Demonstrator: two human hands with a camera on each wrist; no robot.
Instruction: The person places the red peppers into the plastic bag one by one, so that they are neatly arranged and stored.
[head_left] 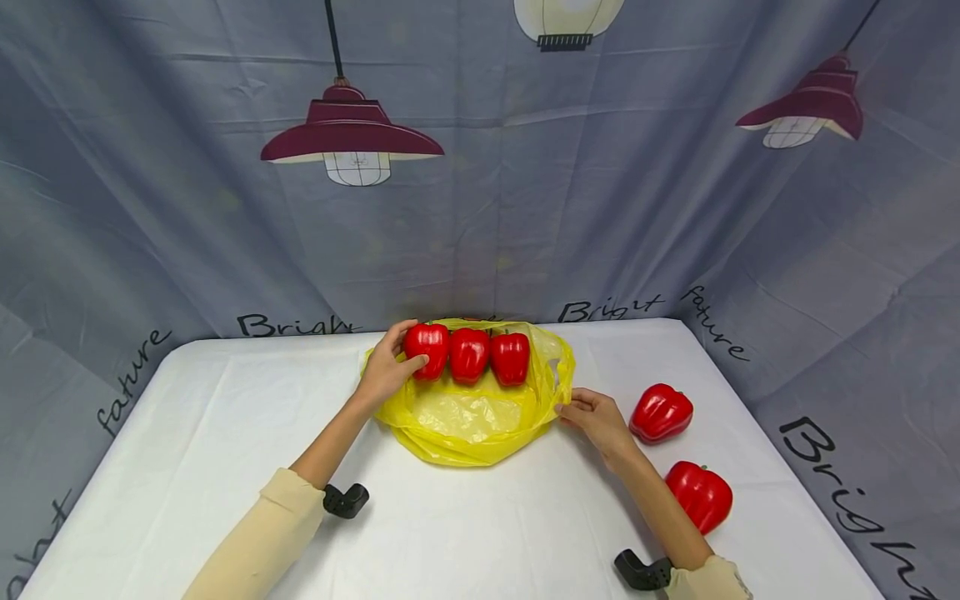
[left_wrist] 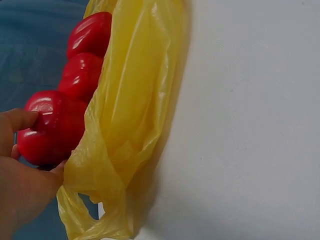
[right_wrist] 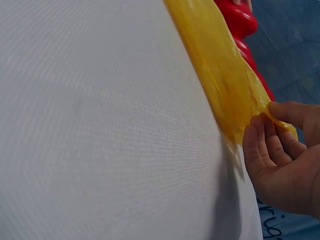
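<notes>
A yellow plastic bag (head_left: 465, 425) lies spread with its mouth open at the far side of the table. Three red bell peppers sit in a row at the bag's back: a left one (head_left: 427, 346), a middle one (head_left: 470, 357) and a right one (head_left: 510, 360). My left hand (head_left: 386, 367) grips the left pepper, thumb in front and fingers around its far side; the left wrist view shows this pepper (left_wrist: 50, 127) at the bag's rim. With thumb and fingertips, my right hand (head_left: 600, 425) pinches the bag's right edge, seen also in the right wrist view (right_wrist: 285, 155).
Two more red bell peppers lie on the white table (head_left: 480, 533) at the right, one farther back (head_left: 662, 413) and one nearer (head_left: 701, 493), partly behind the right forearm. A grey printed curtain (head_left: 480, 233) hangs right behind the table's back edge.
</notes>
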